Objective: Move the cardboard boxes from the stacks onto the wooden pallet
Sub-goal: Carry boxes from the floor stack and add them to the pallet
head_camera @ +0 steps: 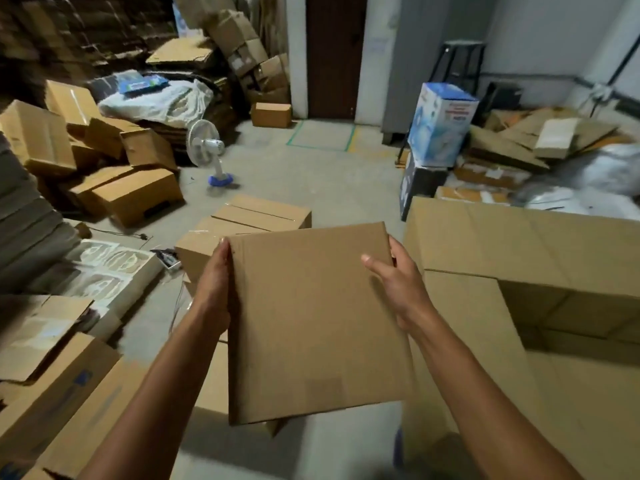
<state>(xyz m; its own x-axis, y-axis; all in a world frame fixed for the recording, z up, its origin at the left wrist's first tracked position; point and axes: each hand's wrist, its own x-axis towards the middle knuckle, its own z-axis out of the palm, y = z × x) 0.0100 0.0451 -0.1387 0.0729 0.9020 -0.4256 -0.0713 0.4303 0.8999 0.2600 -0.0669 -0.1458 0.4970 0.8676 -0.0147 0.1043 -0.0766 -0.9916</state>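
I hold a plain brown cardboard box (311,320) in mid-air in front of me, its broad face tilted up toward the camera. My left hand (214,289) grips its left edge, fingers wrapped behind. My right hand (398,285) grips its right edge, thumb on the face. Below and beyond it sit taped cardboard boxes (256,216) on the floor. No wooden pallet is visible; whatever lies under those boxes is hidden.
A large open carton (519,258) stands at my right. Tumbled boxes (131,195) pile at the left, more boxes (59,386) at lower left. A white floor fan (207,147), a blue-white box (440,123), white foam trays (104,268) and a brown door (332,53) lie beyond.
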